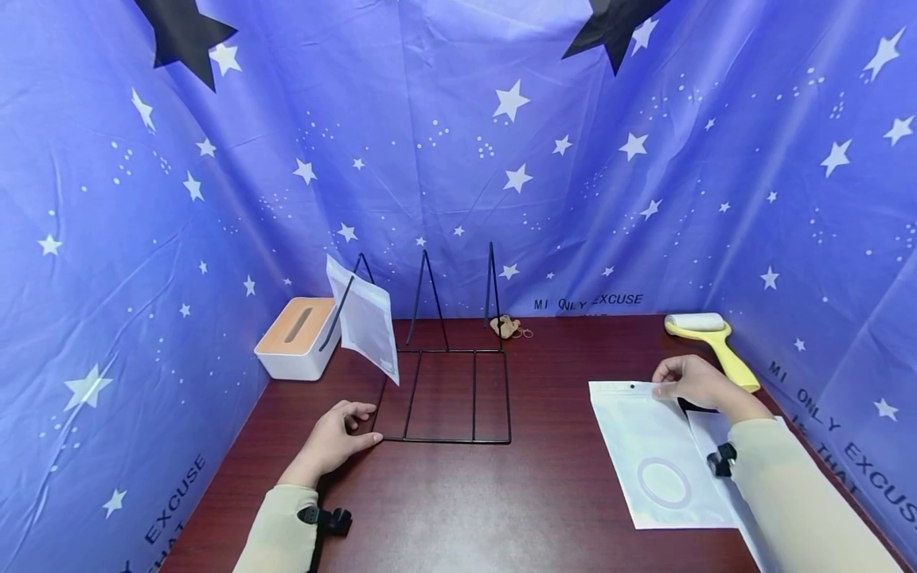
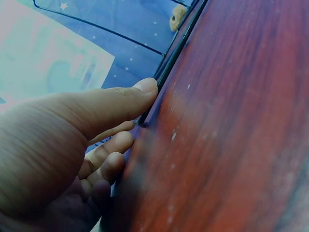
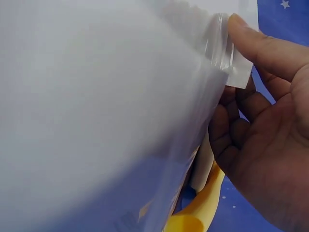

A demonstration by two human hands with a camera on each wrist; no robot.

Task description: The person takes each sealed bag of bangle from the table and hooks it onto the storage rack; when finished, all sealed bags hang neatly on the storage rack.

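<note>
My left hand [image 1: 333, 438] grips the front left corner of a black wire rack [image 1: 474, 398], its thumb against the wire in the left wrist view. A white zip bag [image 1: 368, 326] leans in the rack's leftmost upright. My right hand [image 1: 698, 383] pinches the top corner of another white zip bag [image 1: 616, 430], which has a pale ring printed on it. In the right wrist view this bag's clear zip edge [image 3: 219, 43] lies by the thumb. More white bag material [image 1: 705, 430] shows under the right forearm, partly hidden by it.
A white tissue box [image 1: 294, 366] with a wooden lid stands behind the rack's left side. A small tan keychain toy [image 1: 505, 326] lies at the back. A yellow-handled lint roller [image 1: 732, 358] lies at the right. Starry blue cloth walls [image 1: 458, 159] enclose the brown table [image 1: 544, 493].
</note>
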